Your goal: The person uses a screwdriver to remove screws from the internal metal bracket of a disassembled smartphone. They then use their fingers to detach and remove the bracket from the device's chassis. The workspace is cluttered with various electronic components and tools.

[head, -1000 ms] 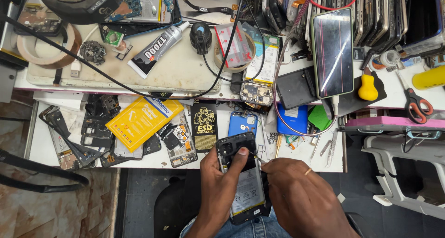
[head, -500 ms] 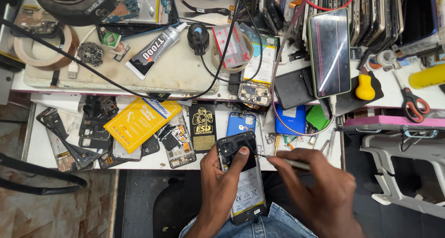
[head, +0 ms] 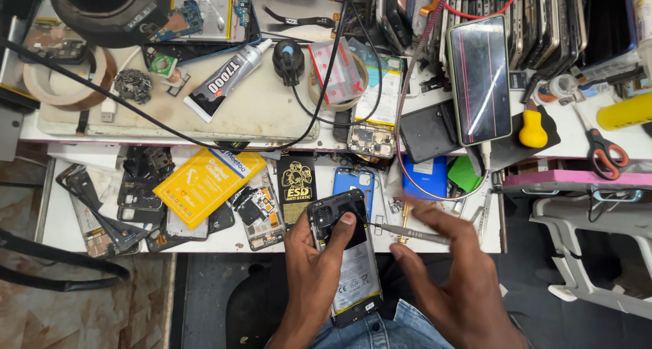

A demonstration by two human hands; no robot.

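My left hand (head: 314, 277) grips an opened phone (head: 350, 271) with its back cover off, thumb resting on the dark upper part near the camera. The battery shows below the thumb. My right hand (head: 451, 281) is just right of the phone, blurred by motion, and holds a thin metal tool (head: 406, 232) between its fingers. The tool's tip points left toward the phone's upper right edge. The phone hangs over my lap, at the front edge of the lower shelf (head: 224, 240).
The white shelf holds a yellow packet (head: 204, 182), a black anti-static bag (head: 297, 186), a blue phone (head: 353, 182) and phone parts. On the bench above lie a glue tube (head: 227, 77), tape rolls (head: 61, 84), a lit phone (head: 479, 77), a yellow-handled tool (head: 533, 128) and scissors (head: 601, 145).
My right hand has drawn away from the phone to the right, taking the thin tool with it. My left hand keeps the phone in about the same place.
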